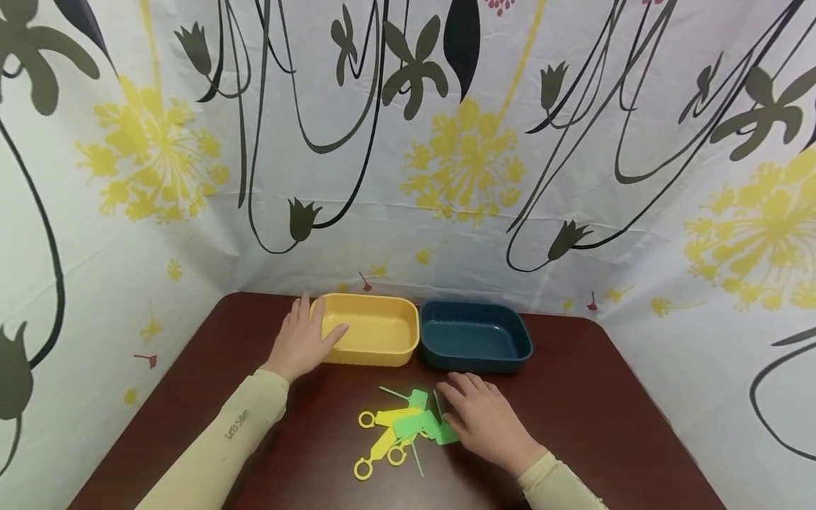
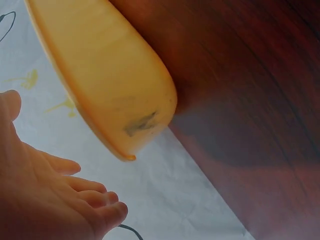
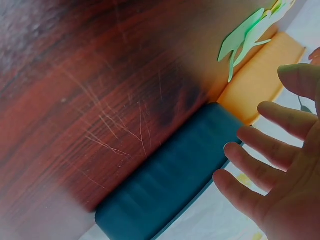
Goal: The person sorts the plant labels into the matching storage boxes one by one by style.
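Several flat yellow plastic tags with ring ends (image 1: 382, 445) lie in a loose pile with green tags with thin tails (image 1: 408, 426) on the dark table. My right hand (image 1: 487, 421) hovers at the pile's right side, fingers spread and slightly bent, holding nothing; in the right wrist view its palm shows bare. At the left end of a yellow plastic tub (image 1: 372, 358) is my left hand (image 1: 299, 343), its fingers extended beside the rim. The left wrist view shows that hand (image 2: 60, 195) apart from the tub's wall (image 2: 115, 70), grasping nothing.
A dark blue tub (image 1: 474, 363) stands right of the yellow one, nearly touching it. Both sit at the back edge of the reddish-brown table (image 1: 306, 439). A white flower-patterned sheet (image 1: 382, 177) hangs behind and at both sides.
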### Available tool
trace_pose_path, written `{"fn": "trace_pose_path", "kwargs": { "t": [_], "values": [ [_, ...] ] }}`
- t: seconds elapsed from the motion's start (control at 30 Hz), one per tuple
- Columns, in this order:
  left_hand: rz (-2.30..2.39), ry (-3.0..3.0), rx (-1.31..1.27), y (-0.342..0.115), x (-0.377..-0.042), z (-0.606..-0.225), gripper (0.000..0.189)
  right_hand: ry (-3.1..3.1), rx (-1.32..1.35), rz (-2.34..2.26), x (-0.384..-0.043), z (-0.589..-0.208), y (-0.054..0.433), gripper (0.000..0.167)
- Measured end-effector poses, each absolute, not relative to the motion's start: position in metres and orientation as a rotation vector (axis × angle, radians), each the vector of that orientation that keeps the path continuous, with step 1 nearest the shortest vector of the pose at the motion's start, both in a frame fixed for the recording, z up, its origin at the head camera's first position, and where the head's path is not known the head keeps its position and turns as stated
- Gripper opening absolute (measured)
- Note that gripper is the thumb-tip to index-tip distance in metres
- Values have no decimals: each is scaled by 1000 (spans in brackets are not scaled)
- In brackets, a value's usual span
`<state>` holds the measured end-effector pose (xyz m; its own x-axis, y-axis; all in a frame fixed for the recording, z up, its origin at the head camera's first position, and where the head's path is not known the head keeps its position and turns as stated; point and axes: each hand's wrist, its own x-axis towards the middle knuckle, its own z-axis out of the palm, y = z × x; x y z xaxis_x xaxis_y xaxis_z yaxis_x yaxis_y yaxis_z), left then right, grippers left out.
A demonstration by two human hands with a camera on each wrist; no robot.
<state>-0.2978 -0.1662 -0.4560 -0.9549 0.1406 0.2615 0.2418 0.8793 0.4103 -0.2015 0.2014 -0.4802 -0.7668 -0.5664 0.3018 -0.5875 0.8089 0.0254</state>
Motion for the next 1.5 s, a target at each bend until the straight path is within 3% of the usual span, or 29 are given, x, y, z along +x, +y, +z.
{"fn": "trace_pose_path", "kwargs": {
  "t": [0.33,1.5],
  "values": [
    [-653,-2843,-295,-164,-306,-460,104,-2707,857,64,-203,-478,203,47],
    [-601,-2935,-262,-169,-303,-485,108,-2803,871,95,-197,-488,197,46]
  ]
}}
